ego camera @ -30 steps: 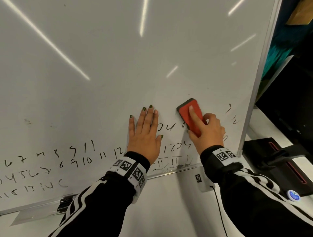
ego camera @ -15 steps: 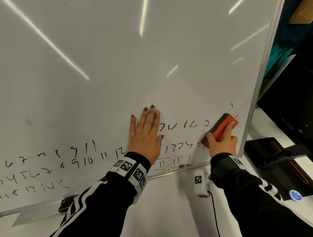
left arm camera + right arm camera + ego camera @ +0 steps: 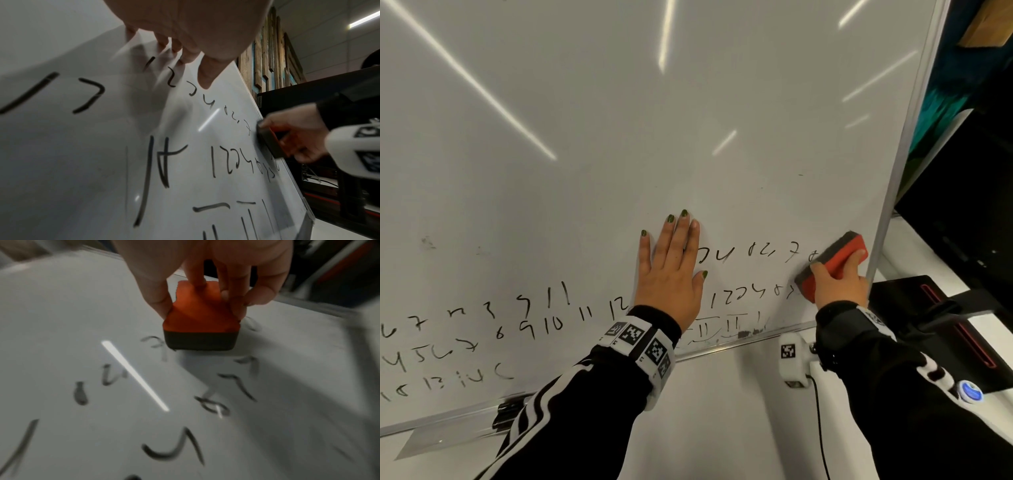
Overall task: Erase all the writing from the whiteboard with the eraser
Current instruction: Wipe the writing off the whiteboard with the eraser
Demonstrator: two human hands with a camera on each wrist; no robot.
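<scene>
The whiteboard stands tilted, its upper area wiped, with black handwritten numerals remaining in rows along the lower part.

Left hand: laid flat against the board surface, fingers straight and close together, thumb out to the side, gripping nothing. It rests among the numerals, between the long rows on the left and the shorter group on the right.

Right hand: clasped around the eraser, thumb on one long side and fingers curled over the orange back and the other side (the right wrist view shows this grip plainly). The eraser's dark felt face is pressed against the board near the right-hand frame edge, at the end of the upper short row of numerals and just above the end of the row below it.

Both sleeves are black with white stripes; each wrist carries a white band printed with square black markers.

A black cable hangs below the board's lower edge.
</scene>
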